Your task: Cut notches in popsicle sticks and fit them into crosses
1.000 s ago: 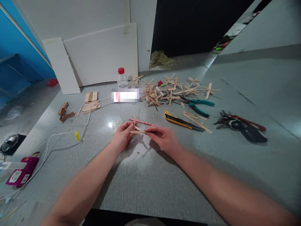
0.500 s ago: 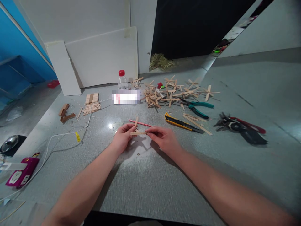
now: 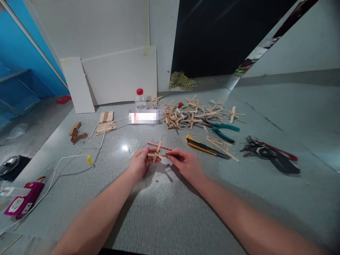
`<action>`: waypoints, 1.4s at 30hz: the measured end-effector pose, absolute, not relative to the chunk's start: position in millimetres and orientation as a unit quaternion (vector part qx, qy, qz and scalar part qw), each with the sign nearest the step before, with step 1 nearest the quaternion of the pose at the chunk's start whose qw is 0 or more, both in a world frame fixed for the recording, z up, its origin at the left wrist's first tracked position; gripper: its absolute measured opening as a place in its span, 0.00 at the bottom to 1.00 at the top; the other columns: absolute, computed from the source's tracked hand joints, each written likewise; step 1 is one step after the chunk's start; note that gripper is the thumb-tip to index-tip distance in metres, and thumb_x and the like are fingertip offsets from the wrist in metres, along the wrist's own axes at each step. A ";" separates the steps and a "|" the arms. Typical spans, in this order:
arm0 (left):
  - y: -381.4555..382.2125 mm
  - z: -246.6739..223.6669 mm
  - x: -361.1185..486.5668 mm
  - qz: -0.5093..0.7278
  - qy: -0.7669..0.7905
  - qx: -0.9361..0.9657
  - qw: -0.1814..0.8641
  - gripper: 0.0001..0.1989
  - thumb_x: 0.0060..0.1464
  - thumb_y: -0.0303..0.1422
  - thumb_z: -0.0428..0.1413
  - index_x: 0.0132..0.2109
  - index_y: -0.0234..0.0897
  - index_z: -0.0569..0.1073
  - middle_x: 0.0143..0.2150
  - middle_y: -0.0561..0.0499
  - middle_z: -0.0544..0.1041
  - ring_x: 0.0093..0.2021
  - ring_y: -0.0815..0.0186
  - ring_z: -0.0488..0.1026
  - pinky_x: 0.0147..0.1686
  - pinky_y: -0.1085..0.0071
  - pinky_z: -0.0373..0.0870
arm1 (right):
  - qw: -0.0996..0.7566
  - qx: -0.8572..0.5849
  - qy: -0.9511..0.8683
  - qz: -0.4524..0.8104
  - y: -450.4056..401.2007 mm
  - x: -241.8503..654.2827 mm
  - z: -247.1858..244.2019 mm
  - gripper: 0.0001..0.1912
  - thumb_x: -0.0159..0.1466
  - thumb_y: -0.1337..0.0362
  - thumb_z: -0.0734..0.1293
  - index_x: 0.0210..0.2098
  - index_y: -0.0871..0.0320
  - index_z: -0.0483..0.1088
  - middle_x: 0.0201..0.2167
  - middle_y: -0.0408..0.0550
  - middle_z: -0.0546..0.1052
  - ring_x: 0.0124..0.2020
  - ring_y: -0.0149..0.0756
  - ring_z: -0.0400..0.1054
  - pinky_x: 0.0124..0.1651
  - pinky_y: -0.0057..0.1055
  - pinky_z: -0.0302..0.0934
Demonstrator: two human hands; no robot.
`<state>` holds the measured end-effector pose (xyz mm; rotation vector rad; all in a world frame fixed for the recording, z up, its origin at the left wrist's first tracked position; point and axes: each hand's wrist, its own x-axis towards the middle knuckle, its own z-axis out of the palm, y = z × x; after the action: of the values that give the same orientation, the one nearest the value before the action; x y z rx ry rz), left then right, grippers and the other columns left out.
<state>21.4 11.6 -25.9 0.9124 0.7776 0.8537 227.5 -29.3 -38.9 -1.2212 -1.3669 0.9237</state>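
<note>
Two crossed wooden craft sticks (image 3: 158,155) are held up just above the table between my hands. My left hand (image 3: 138,163) is closed around their left side, its fingertips partly behind the crossing. My right hand (image 3: 183,161) pinches the right end of the level stick between thumb and fingers. A thin red-pink stick, perhaps a pencil (image 3: 151,144), lies just behind the sticks on the table. To the right of my right hand rests a yellow and black utility knife (image 3: 202,145), with loose craft sticks (image 3: 221,144) beside it.
Behind lies a pile of crossed-stick pieces (image 3: 192,118), with teal-handled pliers (image 3: 223,130) at its right. Pliers with red and black handles (image 3: 278,154) lie far right. At left are bundled sticks (image 3: 106,117), a white cable (image 3: 57,163) and a magenta box (image 3: 25,202). A red-capped bottle (image 3: 140,101) stands behind.
The crossed sticks have turned and show more plainly, and my left fingers have shifted back behind them. My right hand still pinches the stick's end. The view has tilted slightly upward.
</note>
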 end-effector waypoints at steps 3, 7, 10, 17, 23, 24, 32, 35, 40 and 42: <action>11.4 -24.5 21.2 0.390 0.341 0.414 0.749 0.37 0.61 0.65 0.52 0.44 0.30 0.80 0.40 0.40 0.83 0.37 0.59 0.81 0.43 0.62 0.78 | 0.514 -0.513 -0.567 0.388 -28.2 227.6 -42.9 0.13 0.63 0.51 0.73 0.38 0.53 0.83 0.33 0.50 0.84 0.34 0.42 0.77 0.40 0.39 0.72; 8.6 -26.0 21.1 0.393 0.333 0.445 0.733 0.32 0.64 0.60 0.55 0.48 0.31 0.79 0.40 0.44 0.82 0.35 0.64 0.79 0.40 0.64 0.78 | 0.515 -0.516 -0.563 0.389 -25.9 227.1 -47.0 0.14 0.62 0.50 0.73 0.37 0.54 0.83 0.33 0.50 0.85 0.35 0.43 0.78 0.41 0.40 0.72; 6.3 -27.2 21.3 0.387 0.336 0.481 0.711 0.20 0.68 0.47 0.58 0.51 0.33 0.77 0.41 0.49 0.80 0.36 0.66 0.78 0.40 0.65 0.78 | 0.518 -0.514 -0.561 0.391 -24.4 226.3 -49.3 0.16 0.61 0.48 0.74 0.37 0.54 0.83 0.34 0.51 0.85 0.35 0.44 0.79 0.42 0.41 0.73; 3.6 -26.7 22.3 0.378 0.337 0.535 0.677 0.19 0.70 0.46 0.57 0.53 0.33 0.75 0.45 0.48 0.79 0.40 0.64 0.79 0.43 0.62 0.80 | 0.512 -0.511 -0.570 0.389 -24.8 225.8 -49.3 0.17 0.61 0.48 0.73 0.37 0.54 0.83 0.34 0.52 0.86 0.34 0.45 0.80 0.41 0.41 0.73; 1.9 -25.6 21.4 0.372 0.330 0.570 0.654 0.17 0.69 0.42 0.59 0.55 0.34 0.75 0.49 0.46 0.79 0.46 0.62 0.79 0.48 0.58 0.80 | 0.510 -0.508 -0.580 0.381 -26.3 225.8 -44.6 0.16 0.62 0.50 0.73 0.38 0.56 0.82 0.35 0.51 0.85 0.36 0.42 0.79 0.44 0.42 0.73; 2.0 -25.2 20.8 0.369 0.328 0.575 0.652 0.17 0.69 0.42 0.59 0.55 0.34 0.75 0.49 0.46 0.79 0.46 0.61 0.79 0.48 0.58 0.80 | 0.509 -0.508 -0.582 0.380 -26.5 225.9 -44.0 0.16 0.62 0.50 0.73 0.38 0.57 0.82 0.35 0.51 0.85 0.36 0.41 0.79 0.44 0.42 0.73; 2.5 -25.7 17.5 0.355 0.318 0.607 0.636 0.17 0.68 0.41 0.60 0.56 0.34 0.75 0.50 0.46 0.79 0.46 0.61 0.79 0.48 0.58 0.80 | 0.507 -0.505 -0.583 0.384 -29.6 226.1 -37.4 0.14 0.60 0.51 0.73 0.36 0.54 0.83 0.33 0.51 0.85 0.34 0.43 0.78 0.41 0.39 0.71; 3.0 -27.3 16.7 0.355 0.316 0.613 0.632 0.17 0.69 0.41 0.59 0.55 0.34 0.75 0.49 0.46 0.79 0.45 0.62 0.79 0.47 0.59 0.80 | 0.506 -0.501 -0.586 0.386 -30.2 225.6 -34.8 0.13 0.60 0.52 0.73 0.35 0.54 0.82 0.31 0.50 0.84 0.33 0.42 0.77 0.40 0.38 0.70; 2.8 -28.0 14.9 0.359 0.313 0.618 0.625 0.17 0.69 0.43 0.59 0.55 0.34 0.75 0.49 0.46 0.79 0.46 0.62 0.79 0.48 0.58 0.80 | 0.505 -0.499 -0.586 0.390 -30.6 226.5 -34.4 0.12 0.59 0.52 0.74 0.34 0.54 0.81 0.29 0.48 0.83 0.31 0.40 0.75 0.37 0.37 0.68; 1.4 -27.5 15.8 0.360 0.314 0.622 0.620 0.17 0.69 0.43 0.58 0.55 0.34 0.75 0.49 0.46 0.79 0.46 0.61 0.79 0.48 0.58 0.80 | 0.508 -0.499 -0.583 0.391 -31.2 226.9 -34.4 0.12 0.59 0.52 0.75 0.34 0.54 0.81 0.30 0.48 0.83 0.31 0.40 0.75 0.37 0.37 0.68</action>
<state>15.8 1.4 -27.5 1.4296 0.7219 0.8282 226.9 -31.2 -34.4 -1.2026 -1.4045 0.9429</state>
